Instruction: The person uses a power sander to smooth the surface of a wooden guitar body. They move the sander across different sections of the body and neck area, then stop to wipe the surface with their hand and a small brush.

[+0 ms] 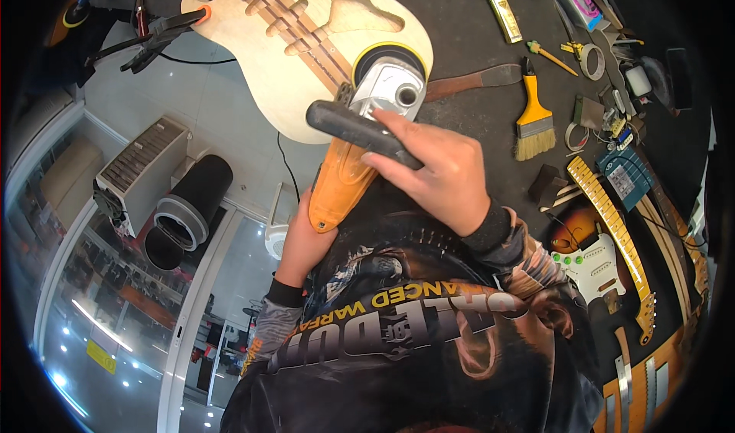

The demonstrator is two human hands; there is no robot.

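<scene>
An orange angle grinder (344,180) with a silver gear head and a yellow-edged round pad (389,49) lies across the lower right of a bare wooden guitar body (276,88). The pad overlaps the wood, but I cannot tell whether it presses on it. My right hand (448,169) is closed round the grinder's black side handle (344,124). Beneath the rear of the orange housing, my left hand (308,226) supports the tool, its fingers mostly hidden behind it. A black clamp (164,35) with an orange pad grips the body's left edge. The guitar body has routed cavities and a dark striped centre.
Right of the guitar body lie a brown strap (478,81), a yellow-handled paintbrush (534,119), tape (592,60) and small tools. Farther right are a loose guitar neck (605,203) and a white pickguard (593,264). A cable (287,165) hangs at the bench's left; a black cylinder (203,188) stands below.
</scene>
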